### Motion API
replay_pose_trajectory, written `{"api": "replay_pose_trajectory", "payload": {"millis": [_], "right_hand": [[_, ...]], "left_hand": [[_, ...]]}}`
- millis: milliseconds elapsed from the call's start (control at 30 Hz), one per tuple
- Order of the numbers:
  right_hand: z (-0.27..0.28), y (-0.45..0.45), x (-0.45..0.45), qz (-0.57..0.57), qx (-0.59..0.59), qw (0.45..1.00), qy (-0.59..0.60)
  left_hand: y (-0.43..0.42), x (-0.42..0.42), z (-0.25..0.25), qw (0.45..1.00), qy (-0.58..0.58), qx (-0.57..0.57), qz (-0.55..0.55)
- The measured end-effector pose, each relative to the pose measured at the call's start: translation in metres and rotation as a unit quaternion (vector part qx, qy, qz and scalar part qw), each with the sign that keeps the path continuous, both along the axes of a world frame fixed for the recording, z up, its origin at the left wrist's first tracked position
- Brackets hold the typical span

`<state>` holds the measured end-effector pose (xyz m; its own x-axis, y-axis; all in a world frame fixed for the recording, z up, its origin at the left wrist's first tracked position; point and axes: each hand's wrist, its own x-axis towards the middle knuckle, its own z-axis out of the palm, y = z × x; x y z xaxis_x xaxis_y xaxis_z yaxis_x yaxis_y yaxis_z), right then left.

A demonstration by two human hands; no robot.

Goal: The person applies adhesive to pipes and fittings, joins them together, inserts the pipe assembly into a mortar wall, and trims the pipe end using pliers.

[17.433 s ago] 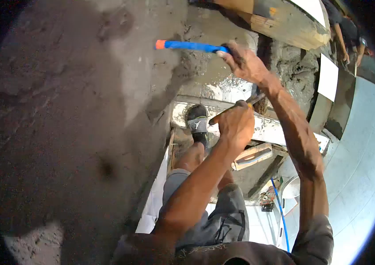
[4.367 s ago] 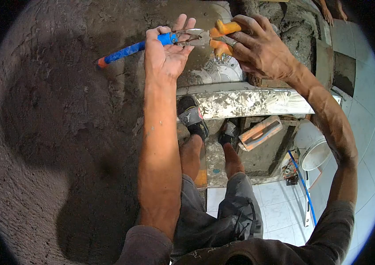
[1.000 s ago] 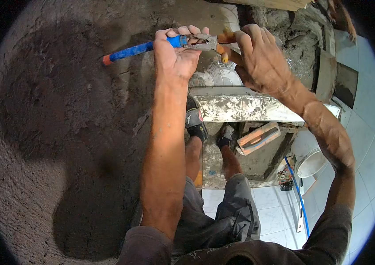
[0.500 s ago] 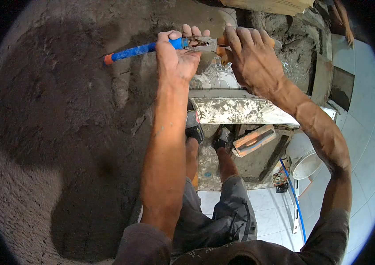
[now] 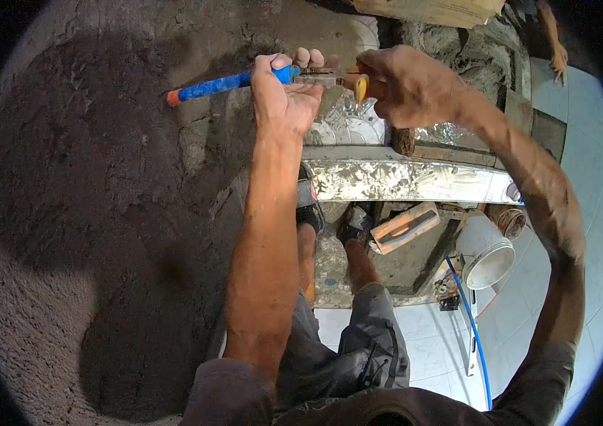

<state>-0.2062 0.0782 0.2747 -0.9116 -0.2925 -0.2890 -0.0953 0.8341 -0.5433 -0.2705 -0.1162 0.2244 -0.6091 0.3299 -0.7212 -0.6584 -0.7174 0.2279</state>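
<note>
My left hand (image 5: 280, 103) is closed around a blue pipe (image 5: 215, 87) with an orange-red end, held in front of a rough grey mortar wall (image 5: 102, 163). In my right hand (image 5: 419, 89) is a pair of pliers (image 5: 361, 88) with orange and yellow handles, the fingers wrapped round the grips. The metal jaws lie at the pipe's right end, beside my left fingertips, and appear nearly edge-on. Whether they bite on the pipe or on a small part in its end cannot be made out.
Below the hands runs a mortar-smeared ledge (image 5: 365, 177). A plastering float (image 5: 406, 227) lies near my feet. At the right are a white bucket (image 5: 490, 264), a spirit level (image 5: 471, 341) and a thin blue hose (image 5: 482, 355). Another person's hand (image 5: 559, 60) shows at top right.
My right hand has rolled over, turning the pliers from flat-on to nearly edge-on. My left hand and the pipe have hardly moved.
</note>
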Motion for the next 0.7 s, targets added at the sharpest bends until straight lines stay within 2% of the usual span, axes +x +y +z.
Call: {"api": "replay_pose_trajectory", "payload": {"millis": [33,133,233,300,367,533,700], "right_hand": [[-0.001,0.001,0.000,-0.010,-0.016,1.000,0.008],[0.025,-0.001,-0.026,0.041,0.043,0.986,-0.155],[0.037,-0.002,-0.043,0.082,0.057,0.969,-0.224],[0.027,0.006,-0.047,0.164,0.018,0.969,-0.181],[0.026,0.010,-0.048,0.185,-0.008,0.965,-0.185],[0.030,0.011,-0.051,0.141,-0.039,0.962,-0.232],[0.016,0.012,-0.050,0.041,-0.125,0.936,-0.326]], "left_hand": [[-0.002,0.001,0.000,1.000,0.001,-0.004,-0.008],[-0.004,0.000,0.000,1.000,0.008,-0.009,-0.028],[-0.004,0.000,0.002,0.999,0.011,-0.003,-0.038],[-0.004,-0.001,0.002,0.999,0.011,0.000,-0.038],[-0.003,0.000,0.005,0.999,0.008,-0.025,-0.042],[-0.004,0.000,0.003,0.999,0.010,-0.030,-0.042],[-0.004,-0.001,0.002,0.999,-0.001,-0.028,-0.026]]}}
